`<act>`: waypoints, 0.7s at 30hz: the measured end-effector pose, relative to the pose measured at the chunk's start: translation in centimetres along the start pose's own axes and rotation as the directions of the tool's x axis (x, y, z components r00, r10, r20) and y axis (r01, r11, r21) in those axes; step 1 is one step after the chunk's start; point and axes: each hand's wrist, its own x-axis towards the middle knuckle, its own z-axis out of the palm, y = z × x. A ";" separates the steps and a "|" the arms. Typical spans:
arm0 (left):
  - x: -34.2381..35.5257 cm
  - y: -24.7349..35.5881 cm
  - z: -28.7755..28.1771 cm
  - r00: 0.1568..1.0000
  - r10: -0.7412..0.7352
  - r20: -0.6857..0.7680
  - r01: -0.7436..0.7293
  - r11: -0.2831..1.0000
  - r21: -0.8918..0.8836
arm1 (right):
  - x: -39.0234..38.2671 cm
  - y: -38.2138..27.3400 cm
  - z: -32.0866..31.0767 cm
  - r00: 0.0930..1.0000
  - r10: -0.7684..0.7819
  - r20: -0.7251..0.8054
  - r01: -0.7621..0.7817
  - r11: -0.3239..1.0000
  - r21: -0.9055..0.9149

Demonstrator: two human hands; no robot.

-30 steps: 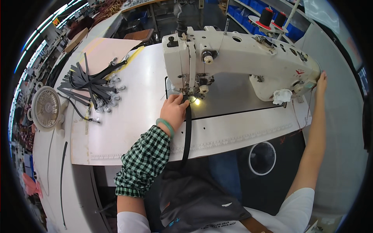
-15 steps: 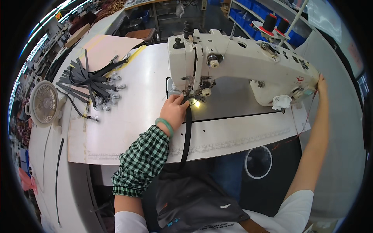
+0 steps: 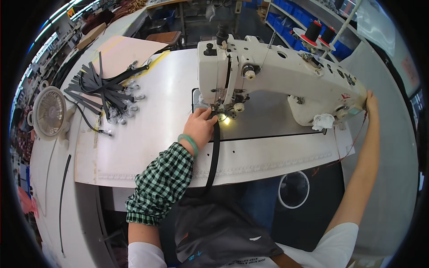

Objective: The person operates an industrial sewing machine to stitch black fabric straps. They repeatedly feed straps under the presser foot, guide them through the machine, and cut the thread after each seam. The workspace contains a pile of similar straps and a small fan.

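A white industrial sewing machine [image 3: 286,67] stands on the table, its small lamp lit by the needle. My left hand [image 3: 199,127] is closed on a long black strap [image 3: 215,152], pinching it right at the presser foot [image 3: 215,107]. From there the strap hangs over the table's front edge towards my lap. My right hand [image 3: 372,102] reaches to the machine's far right end and touches it where the handwheel would be; its fingers are mostly hidden there. A green bangle and a checked sleeve cover show on my left arm.
Left of the machine lies a pile of black straps [image 3: 100,87] with clear-wrapped metal ends, partly over a pinkish sheet [image 3: 129,47]. A small white fan [image 3: 49,114] stands further left, near a loose black strip [image 3: 65,196]. Thread cones [image 3: 313,31] stand behind the machine.
The whole view has shifted slightly. Both hands keep their places, the left on the strap at the presser foot, the right at the machine's end.
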 end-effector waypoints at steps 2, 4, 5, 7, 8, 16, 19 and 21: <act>0.0 0.0 -0.2 1.000 -0.022 0.010 0.022 1.000 -0.003 | -2.6 -0.4 0.2 0.990 0.123 0.066 -0.132 0.979 0.156; 0.1 0.3 0.2 1.000 -0.028 0.004 0.028 0.998 -0.049 | -5.1 2.3 1.9 0.982 0.168 -0.083 -0.126 0.919 0.374; 0.5 0.4 0.7 1.000 -0.023 -0.012 0.022 0.996 -0.090 | -6.0 4.9 3.2 0.947 0.172 -0.273 -0.014 0.867 0.497; 0.4 0.0 1.0 0.998 -0.063 -0.018 0.061 0.991 -0.119 | -7.3 4.4 5.3 0.952 0.213 -0.219 -0.008 0.733 0.680; 0.2 -0.1 1.1 0.996 -0.087 -0.011 0.084 0.987 -0.135 | -7.9 3.7 6.2 0.955 0.233 -0.186 -0.010 0.649 0.761; 0.1 0.3 0.3 0.984 -0.170 -0.056 0.160 0.976 -0.149 | -4.4 -1.9 0.1 0.984 0.074 -0.159 -0.048 0.986 0.161; 0.6 0.7 0.6 0.988 -0.150 -0.044 0.143 0.981 -0.131 | -1.0 0.3 -2.0 0.987 -0.128 -0.103 0.118 0.989 -0.093; 0.4 0.6 0.5 0.986 -0.162 -0.035 0.157 0.979 -0.133 | -0.5 0.8 -1.0 0.993 -0.106 -0.051 0.103 0.992 -0.072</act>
